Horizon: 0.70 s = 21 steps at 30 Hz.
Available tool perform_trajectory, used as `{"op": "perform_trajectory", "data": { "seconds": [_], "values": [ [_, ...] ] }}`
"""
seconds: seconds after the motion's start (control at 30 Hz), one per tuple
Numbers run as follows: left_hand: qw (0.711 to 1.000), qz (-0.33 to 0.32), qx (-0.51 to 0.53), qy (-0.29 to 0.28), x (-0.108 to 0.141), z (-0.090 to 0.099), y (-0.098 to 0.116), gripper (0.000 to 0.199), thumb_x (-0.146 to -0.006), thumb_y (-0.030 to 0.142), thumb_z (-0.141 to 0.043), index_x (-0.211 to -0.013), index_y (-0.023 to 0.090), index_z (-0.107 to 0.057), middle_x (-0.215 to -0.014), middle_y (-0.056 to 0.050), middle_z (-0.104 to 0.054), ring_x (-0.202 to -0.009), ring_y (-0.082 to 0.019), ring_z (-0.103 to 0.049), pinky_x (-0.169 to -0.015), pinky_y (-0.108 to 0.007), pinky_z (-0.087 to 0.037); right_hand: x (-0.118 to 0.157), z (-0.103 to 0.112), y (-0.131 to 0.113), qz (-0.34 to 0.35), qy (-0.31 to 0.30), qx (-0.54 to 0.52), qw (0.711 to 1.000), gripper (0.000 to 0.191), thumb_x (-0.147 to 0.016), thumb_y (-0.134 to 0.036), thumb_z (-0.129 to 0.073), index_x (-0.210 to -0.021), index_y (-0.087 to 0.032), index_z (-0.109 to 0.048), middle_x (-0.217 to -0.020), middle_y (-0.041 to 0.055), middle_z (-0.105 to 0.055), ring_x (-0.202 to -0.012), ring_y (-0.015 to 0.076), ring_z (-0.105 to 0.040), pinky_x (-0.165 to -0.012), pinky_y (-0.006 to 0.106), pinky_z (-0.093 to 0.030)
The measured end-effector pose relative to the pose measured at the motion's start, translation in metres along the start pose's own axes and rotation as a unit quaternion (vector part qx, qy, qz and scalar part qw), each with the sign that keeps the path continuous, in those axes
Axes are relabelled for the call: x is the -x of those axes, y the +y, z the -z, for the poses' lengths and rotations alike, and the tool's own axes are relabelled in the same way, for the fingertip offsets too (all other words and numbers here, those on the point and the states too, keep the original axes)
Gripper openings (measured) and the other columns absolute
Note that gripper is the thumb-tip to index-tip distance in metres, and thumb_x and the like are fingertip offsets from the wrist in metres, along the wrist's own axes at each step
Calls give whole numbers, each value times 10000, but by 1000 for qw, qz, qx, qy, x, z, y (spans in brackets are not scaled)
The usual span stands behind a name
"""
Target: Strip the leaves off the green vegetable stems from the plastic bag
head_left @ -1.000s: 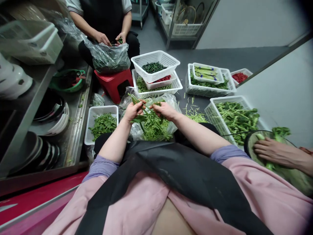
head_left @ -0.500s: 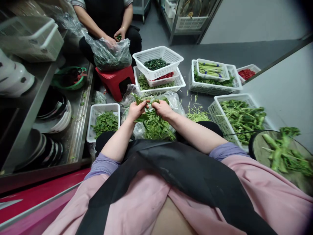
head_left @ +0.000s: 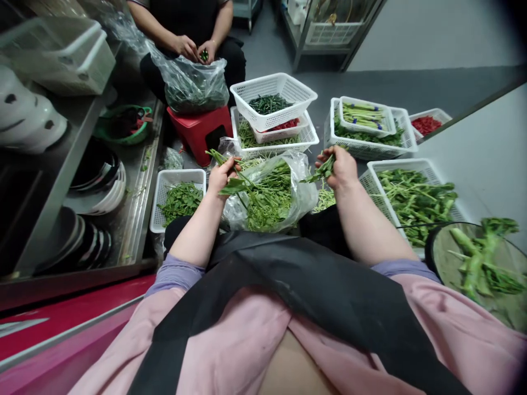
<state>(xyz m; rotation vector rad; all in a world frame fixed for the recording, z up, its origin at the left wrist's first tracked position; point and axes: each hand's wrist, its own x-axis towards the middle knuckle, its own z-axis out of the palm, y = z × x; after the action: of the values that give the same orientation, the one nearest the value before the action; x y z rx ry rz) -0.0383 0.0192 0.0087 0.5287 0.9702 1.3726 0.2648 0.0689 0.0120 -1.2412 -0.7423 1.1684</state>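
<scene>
My left hand point(head_left: 222, 174) is closed round a few long green leafy stems point(head_left: 242, 188), which stick out past both sides of the fist. My right hand point(head_left: 340, 167) is held apart to the right, its fingers curled round a small bunch of green leaves point(head_left: 323, 171). Between and below the hands a clear plastic bag point(head_left: 303, 184) stands open, filled with leafy green stems point(head_left: 269, 197). To the left of it, a white basket point(head_left: 154, 211) holds picked green leaves point(head_left: 181, 202).
Ahead, white baskets point(head_left: 275, 122) are stacked with green and red peppers. At right stand a basket of green stalks point(head_left: 415, 203) and a round board point(head_left: 448, 247) with thick stems. A person point(head_left: 185, 27) sits behind a bag on a red stool point(head_left: 200, 131). Steel shelving point(head_left: 135, 219) lines the left.
My hands have parted: the right has swung out to the right with a bunch of leaves, while the left keeps the stems. The view has shifted slightly. The person opposite has raised a hand from the bag.
</scene>
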Motion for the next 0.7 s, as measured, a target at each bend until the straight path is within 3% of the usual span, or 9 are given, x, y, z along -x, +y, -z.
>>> {"op": "perform_trajectory", "data": {
  "seconds": [0.03, 0.13, 0.27, 0.37, 0.57, 0.7],
  "values": [
    [1000, 15, 13, 4, -1, 1, 0, 207, -840, 311, -659, -782, 111, -663, -551, 14, -568, -314, -15, -358, -334, -166, -257, 4, 1, -6, 5, -16, 1, 1000, 221, -818, -328, -580, -705, -204, -436, -542, -63, -496, -458, 77, -502, -472, 204, -470],
    [997, 52, 50, 15, -2, 2, 5, 217, -909, 286, -565, -787, 126, -646, -541, 23, -540, -325, -23, -390, -346, -157, -282, 26, -1, -14, -15, -150, 64, 986, 259, -751, -341, -689, -717, -196, -476, -486, -81, -460, -411, 70, -443, -484, 230, -486],
    [994, 64, 85, 8, 0, 3, 13, 298, -973, 244, -409, -807, 132, -631, -545, 21, -521, -344, -41, -443, -360, -166, -337, 56, -11, -2, -114, -327, 175, 922, 274, -638, -300, -789, -729, -146, -583, -427, -68, -440, -378, 68, -389, -402, 220, -383],
    [993, 74, 89, 2, 2, 2, 15, 298, -975, 242, -398, -809, 136, -622, -556, 22, -519, -351, -48, -465, -367, -173, -356, 67, -20, 14, -184, -405, 177, 878, 288, -652, -324, -780, -793, -119, -634, -438, -60, -448, -379, 62, -382, -381, 204, -316],
    [993, 76, 88, -5, 3, -1, 9, 295, -974, 231, -409, -799, 127, -623, -535, 26, -525, -313, -33, -406, -330, -164, -297, 80, -42, 27, -244, -434, 178, 849, 270, -670, -308, -765, -772, -117, -604, -473, -58, -454, -366, 41, -359, -359, 183, -254],
    [993, 66, 94, -7, 2, -1, 6, 328, -984, 218, -386, -783, 120, -626, -534, 21, -552, -283, -11, -324, -306, -153, -235, 93, -55, 29, -244, -364, 211, 874, 241, -677, -235, -714, -632, -160, -490, -447, -51, -450, -344, 44, -345, -336, 185, -237]
  ]
}}
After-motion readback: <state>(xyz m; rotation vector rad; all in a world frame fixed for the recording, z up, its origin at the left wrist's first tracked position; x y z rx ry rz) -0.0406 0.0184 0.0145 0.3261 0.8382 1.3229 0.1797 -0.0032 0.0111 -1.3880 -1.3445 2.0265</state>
